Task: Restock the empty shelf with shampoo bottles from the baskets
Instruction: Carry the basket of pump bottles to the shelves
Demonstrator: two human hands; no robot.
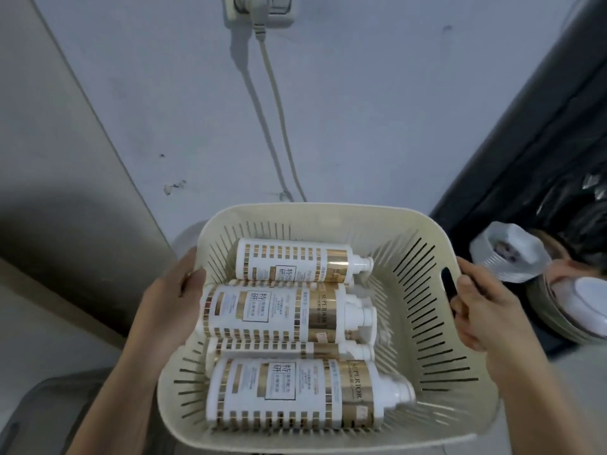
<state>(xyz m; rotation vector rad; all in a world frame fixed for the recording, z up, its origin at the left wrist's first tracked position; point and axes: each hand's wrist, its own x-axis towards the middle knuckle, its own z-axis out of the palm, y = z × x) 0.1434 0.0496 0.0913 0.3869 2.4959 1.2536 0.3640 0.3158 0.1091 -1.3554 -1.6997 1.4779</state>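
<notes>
I am gripping the slotted cream plastic basket (423, 224) by both side rims, left hand (164, 310) and right hand (483, 310) fingers curled, glossy white-and-gold shampoo bottles (272, 316) lying inside.

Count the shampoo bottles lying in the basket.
4 plainly show, all lying in the basket: the far bottle, the middle bottle on top, a half-buried bottle below it, the nearest bottle. Others may hide underneath.

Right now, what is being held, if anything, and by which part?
The cream basket, by its two side rims: the left hand grips the left rim, the right hand grips the right rim at the handle slot. Shampoo bottles inside are untouched.
</notes>
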